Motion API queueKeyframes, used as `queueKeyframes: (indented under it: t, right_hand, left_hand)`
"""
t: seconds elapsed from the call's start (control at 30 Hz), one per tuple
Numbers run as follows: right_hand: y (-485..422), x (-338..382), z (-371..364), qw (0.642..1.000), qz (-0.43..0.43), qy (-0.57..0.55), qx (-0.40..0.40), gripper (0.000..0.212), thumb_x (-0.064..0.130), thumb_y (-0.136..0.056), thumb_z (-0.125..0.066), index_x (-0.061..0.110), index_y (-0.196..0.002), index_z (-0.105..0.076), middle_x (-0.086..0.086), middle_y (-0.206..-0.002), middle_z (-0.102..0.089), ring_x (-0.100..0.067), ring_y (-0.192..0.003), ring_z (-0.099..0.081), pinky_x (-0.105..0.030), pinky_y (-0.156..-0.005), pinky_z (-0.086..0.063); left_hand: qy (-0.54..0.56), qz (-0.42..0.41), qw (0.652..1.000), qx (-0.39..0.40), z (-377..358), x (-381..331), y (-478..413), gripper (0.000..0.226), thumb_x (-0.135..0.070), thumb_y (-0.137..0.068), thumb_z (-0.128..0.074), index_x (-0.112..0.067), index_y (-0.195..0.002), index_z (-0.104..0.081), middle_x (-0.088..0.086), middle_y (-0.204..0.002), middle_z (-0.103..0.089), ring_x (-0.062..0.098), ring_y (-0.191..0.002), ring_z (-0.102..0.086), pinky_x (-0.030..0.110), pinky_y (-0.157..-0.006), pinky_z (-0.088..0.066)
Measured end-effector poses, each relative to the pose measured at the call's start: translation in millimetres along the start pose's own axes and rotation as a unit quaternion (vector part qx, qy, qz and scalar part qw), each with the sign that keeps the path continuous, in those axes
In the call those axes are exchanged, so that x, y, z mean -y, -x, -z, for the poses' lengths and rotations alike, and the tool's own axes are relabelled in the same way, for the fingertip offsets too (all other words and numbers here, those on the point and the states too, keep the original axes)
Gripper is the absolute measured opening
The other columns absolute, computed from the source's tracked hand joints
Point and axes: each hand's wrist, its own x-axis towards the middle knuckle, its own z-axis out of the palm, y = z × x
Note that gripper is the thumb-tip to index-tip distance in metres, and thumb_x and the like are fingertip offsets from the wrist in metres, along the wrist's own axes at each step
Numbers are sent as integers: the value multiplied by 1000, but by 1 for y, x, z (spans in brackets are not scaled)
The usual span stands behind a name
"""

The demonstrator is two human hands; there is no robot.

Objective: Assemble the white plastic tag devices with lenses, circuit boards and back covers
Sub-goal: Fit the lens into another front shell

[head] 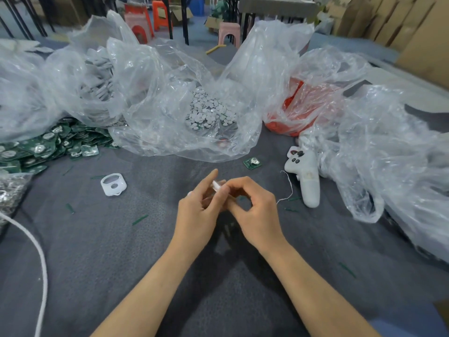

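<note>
Pinching a small white plastic part [217, 185] with left hand [196, 205] and right hand [255, 210] together, fingertips closed on it, above the grey cloth-covered bench [145, 251]. Lying flat to the left, well apart: white plastic tag shell with two openings [113, 184]. Just beyond the hands: single green square circuit board [252, 163]. Far left: heap of green circuit boards [36, 149].

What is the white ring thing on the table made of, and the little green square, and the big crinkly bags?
The white ring thing looks like smooth moulded plastic, faintly glossy, with clean rounded cut-outs. The little green square seems a stiff circuit board: green coating, shiny metal disc on top. The big crinkly bags look like thin clear plastic film: see-through, wrinkled, shiny.
</note>
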Motion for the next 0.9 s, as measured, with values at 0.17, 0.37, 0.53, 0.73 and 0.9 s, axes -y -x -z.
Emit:
queueKeyframes:
  t: [0.17, 0.37, 0.53, 0.73, 0.9]
  right_hand:
    - [3, 6, 16, 988, -80, -126, -26, 39, -7, -81, -58, 20, -109, -58, 1, -94, -73, -15, -91, -69, -21, -83, -52]
    - [6, 15, 71, 973, -99, -85, -192, 21, 5, -82, -53, 19, -92, -64, 0, -85, -71, -15, -83, -69, -23, -80, -53]
    - [-23, 16, 173, 919, -83, 59, -381, 30, 1, -86, -51, 27, -78, -63, 7, -75, -67, -12, -76, -66, -29, -76, -54]
    - [-60, -22, 263, 864, -295, 191, -359, 27, -1, -79, -44, 13, -73, -67, -10, -81, -70, -29, -78, -66, -43, -76, -58]
    - [-56, -67, 286, 765, -463, 347, -283, 30, -2, -91, -52, -7, -120, -54, -24, -124, -57, -37, -110, -59, -37, -84, -49]
  left_hand:
    - [68, 20, 997, -11, -34, -1, 0, 50, -34, -94, -46, -23, -143, -39, 8, -117, -68, 17, -109, -64, 33, -98, -50]
    - [28, -13, 999, 11, -42, 9, 0, 28, -18, -105, -31, -35, -118, -49, -3, -84, -72, 9, -74, -62, 19, -65, -49]
    - [20, -29, 998, 45, -34, 15, -1, 36, -10, -103, -36, -38, -103, -59, 1, -69, -67, 7, -52, -48, 16, -47, -39]
    - [0, -40, 997, 61, -33, 15, 1, 36, -11, -102, -40, -37, -92, -62, 5, -65, -65, 11, -44, -43, 18, -42, -37]
    - [32, -18, 999, 33, -33, 10, -1, 37, -9, -102, -41, -36, -88, -62, 5, -63, -65, 9, -44, -43, 17, -41, -36]
